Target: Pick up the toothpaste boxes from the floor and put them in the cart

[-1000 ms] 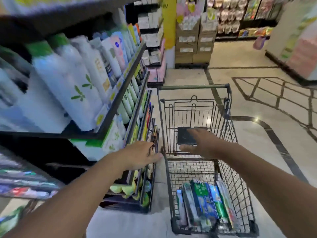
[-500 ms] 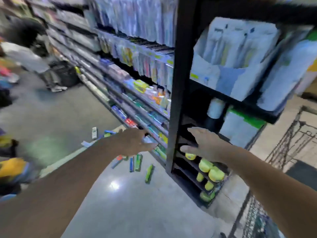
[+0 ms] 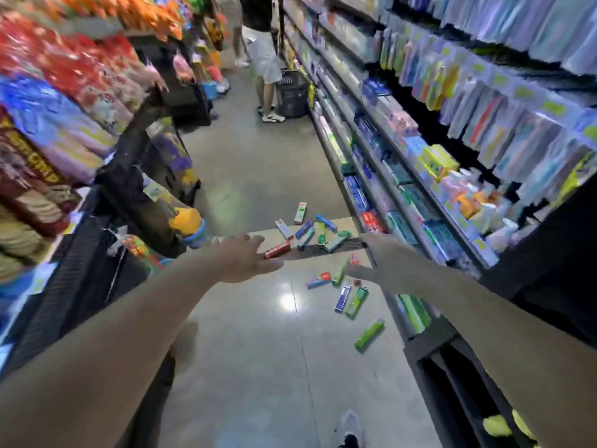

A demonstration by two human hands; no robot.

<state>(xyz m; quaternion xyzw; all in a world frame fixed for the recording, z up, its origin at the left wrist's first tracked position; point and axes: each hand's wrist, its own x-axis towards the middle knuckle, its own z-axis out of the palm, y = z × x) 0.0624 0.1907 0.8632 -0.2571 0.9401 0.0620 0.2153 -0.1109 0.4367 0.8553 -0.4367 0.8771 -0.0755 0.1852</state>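
Several toothpaste boxes lie scattered on the aisle floor ahead, near the foot of the right shelf. One cluster (image 3: 310, 231) of blue, green and white boxes lies farther off. A red box (image 3: 277, 249) shows just past my left hand. Closer lie a blue box (image 3: 342, 297), a green box (image 3: 356, 302) and another green box (image 3: 369, 335) nearest me. My left hand (image 3: 245, 258) and right hand (image 3: 376, 263) are stretched forward above the floor, fingers apart, holding nothing. The cart is out of view.
Shelves of toothbrushes and toothpaste (image 3: 452, 150) run along the right. Racks of snack bags (image 3: 64, 101) stand on the left. Two persons stand far down the aisle beside a black basket (image 3: 292, 95). My shoe (image 3: 350, 428) shows at the bottom.
The view has swung from the cart, past the shelf end, into the aisle with the boxes. Both hands stay outstretched and hold nothing.
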